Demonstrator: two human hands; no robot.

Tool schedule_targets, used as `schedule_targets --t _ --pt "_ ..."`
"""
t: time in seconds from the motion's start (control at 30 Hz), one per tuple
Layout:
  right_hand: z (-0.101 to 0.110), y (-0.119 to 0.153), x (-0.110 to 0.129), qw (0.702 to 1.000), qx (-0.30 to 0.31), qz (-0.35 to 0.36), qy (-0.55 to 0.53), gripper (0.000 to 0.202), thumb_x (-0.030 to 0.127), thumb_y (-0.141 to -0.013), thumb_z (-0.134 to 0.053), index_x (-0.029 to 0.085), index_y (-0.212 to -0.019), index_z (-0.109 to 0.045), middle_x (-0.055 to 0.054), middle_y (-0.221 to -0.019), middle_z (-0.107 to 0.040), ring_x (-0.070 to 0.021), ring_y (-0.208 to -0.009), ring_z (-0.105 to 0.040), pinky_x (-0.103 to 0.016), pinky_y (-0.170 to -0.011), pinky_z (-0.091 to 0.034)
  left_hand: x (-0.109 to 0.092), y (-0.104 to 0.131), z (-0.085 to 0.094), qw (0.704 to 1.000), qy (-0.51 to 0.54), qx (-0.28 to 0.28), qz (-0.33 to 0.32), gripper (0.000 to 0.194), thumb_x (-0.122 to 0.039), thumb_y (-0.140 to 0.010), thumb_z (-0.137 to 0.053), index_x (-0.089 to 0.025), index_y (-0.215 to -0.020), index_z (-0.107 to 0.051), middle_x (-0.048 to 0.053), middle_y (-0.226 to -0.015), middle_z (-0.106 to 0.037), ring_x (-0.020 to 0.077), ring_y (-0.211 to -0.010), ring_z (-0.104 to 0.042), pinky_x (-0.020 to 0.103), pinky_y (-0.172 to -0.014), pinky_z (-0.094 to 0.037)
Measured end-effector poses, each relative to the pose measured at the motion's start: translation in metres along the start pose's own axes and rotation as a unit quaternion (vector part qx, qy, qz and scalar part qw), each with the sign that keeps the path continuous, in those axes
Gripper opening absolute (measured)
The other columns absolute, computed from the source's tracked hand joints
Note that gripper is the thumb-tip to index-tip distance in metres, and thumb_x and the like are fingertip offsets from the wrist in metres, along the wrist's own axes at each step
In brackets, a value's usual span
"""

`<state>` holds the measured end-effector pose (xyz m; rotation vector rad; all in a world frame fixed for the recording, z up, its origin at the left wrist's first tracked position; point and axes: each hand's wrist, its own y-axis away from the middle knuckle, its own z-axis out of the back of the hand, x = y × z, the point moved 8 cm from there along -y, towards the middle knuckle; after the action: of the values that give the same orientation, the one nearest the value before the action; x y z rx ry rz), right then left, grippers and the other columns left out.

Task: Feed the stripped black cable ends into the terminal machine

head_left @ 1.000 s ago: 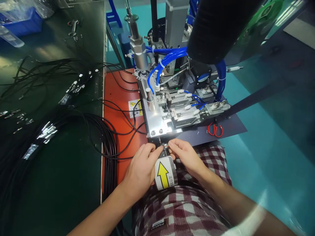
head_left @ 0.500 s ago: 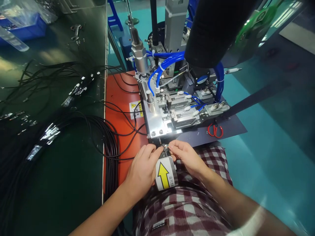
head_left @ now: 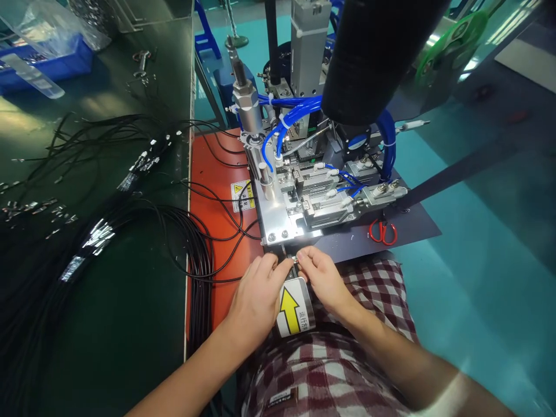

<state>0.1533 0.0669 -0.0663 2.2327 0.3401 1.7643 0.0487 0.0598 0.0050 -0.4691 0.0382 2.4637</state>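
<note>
My left hand [head_left: 259, 289] is closed at the front edge of the metal machine [head_left: 278, 217], its thumb and fingertips close to a small shiny metal piece [head_left: 295, 260]. From the right, my right hand [head_left: 324, 278] pinches that same small piece between thumb and index finger. Just below the fingertips is a white label with a yellow arrow [head_left: 290, 310]. What my left fingers grip, if anything, is too small to make out.
Black cables [head_left: 197, 249] with shiny ends run over the dark green table [head_left: 143, 324] and the orange plate [head_left: 219, 223] at left. Red-handled scissors [head_left: 383, 231] lie right of the machine. A blue bin [head_left: 73, 58] stands at the upper left.
The view has shifted slightly, moving the table and cables a little to the right in the picture. Both hands remain at the same spot, with fingertips slightly changed in position.
</note>
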Motion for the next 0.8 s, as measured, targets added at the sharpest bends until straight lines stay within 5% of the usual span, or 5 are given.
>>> schedule_targets --t 0.13,0.27,0.47,0.7,0.8 --pt "-0.004 -0.001 -0.004 0.999 0.027 -0.013 -0.036 0.042 0.059 -0.075 -0.063 0.020 -0.069 -0.047 0.008 -0.053 -0.039 -0.0105 -0.048 -0.034 -0.024 -0.047 -0.028 -0.001 0.000 0.005 1.000 0.019 -0.003 0.013 0.036 -0.007 -0.087 -0.039 -0.012 -0.117 -0.059 0.010 -0.091 -0.054 0.0210 -0.083 -0.052 0.035 -0.072 -0.052" --pt "-0.004 -0.004 -0.002 0.998 0.045 0.007 -0.035 0.044 0.060 -0.073 -0.065 0.019 -0.069 -0.049 0.007 -0.057 -0.041 -0.0096 -0.050 -0.034 -0.024 -0.050 -0.029 0.009 0.026 0.016 0.998 0.050 -0.025 0.039 0.040 -0.006 -0.089 -0.033 -0.013 -0.122 -0.055 0.012 -0.111 -0.054 0.0197 -0.102 -0.054 0.033 -0.085 -0.052" --pt "-0.001 -0.005 -0.002 0.998 0.045 0.021 -0.032 0.044 0.060 -0.072 -0.067 0.019 -0.068 -0.050 0.006 -0.059 -0.043 -0.0102 -0.051 -0.037 -0.024 -0.052 -0.030 0.022 0.073 0.019 0.987 -0.116 -0.064 0.095 0.045 -0.017 -0.092 -0.039 -0.018 -0.137 -0.041 0.012 -0.128 -0.054 0.0262 -0.114 -0.050 0.044 -0.094 -0.047" --pt "0.001 -0.005 -0.001 0.999 0.025 0.041 -0.023 0.045 0.063 -0.071 -0.066 0.019 -0.066 -0.052 0.005 -0.057 -0.047 -0.0121 -0.051 -0.041 -0.026 -0.052 -0.034 0.020 0.069 0.015 0.970 -0.219 -0.068 0.086 0.043 -0.021 -0.093 -0.036 -0.013 -0.135 -0.046 0.012 -0.133 -0.053 0.0274 -0.118 -0.051 0.042 -0.096 -0.048" --pt "0.017 0.000 -0.005 0.999 -0.005 0.037 -0.026 0.048 0.065 -0.076 -0.059 0.017 -0.080 -0.059 0.001 -0.069 -0.055 -0.0131 -0.053 -0.049 -0.027 -0.053 -0.037 0.019 0.072 0.016 0.969 -0.222 -0.077 0.081 0.043 -0.021 -0.093 -0.036 -0.014 -0.135 -0.047 0.012 -0.132 -0.054 0.0260 -0.118 -0.052 0.040 -0.095 -0.049"
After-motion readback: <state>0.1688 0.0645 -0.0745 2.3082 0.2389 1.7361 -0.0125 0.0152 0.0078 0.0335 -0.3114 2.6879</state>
